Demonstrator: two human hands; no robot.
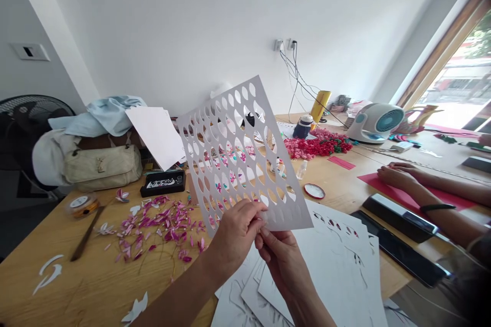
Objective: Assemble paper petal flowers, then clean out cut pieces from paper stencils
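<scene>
A white sheet (284, 184) with rows of leaf-shaped holes stands tilted above the table, in front of my face. My left hand (241, 225) pinches its lower edge near the middle, fingers bent over the front. Just right of it, my right hand (278, 250) closes on the same bottom edge, thumb and fingers pressed together. The two hands touch or nearly touch. Beneath them lies a fanned stack of white papers (322, 265) with faint drawn lines and some cut holes. Purple petals (164, 225) are scattered to the left.
At the left are a beige bag (103, 166), a black tray (163, 183), a tape roll (82, 205) and a knife-like tool (87, 235). Red flowers (322, 144), a white fan (376, 122) and a phone (399, 249) are right. Another person's hands (397, 176) rest on red paper.
</scene>
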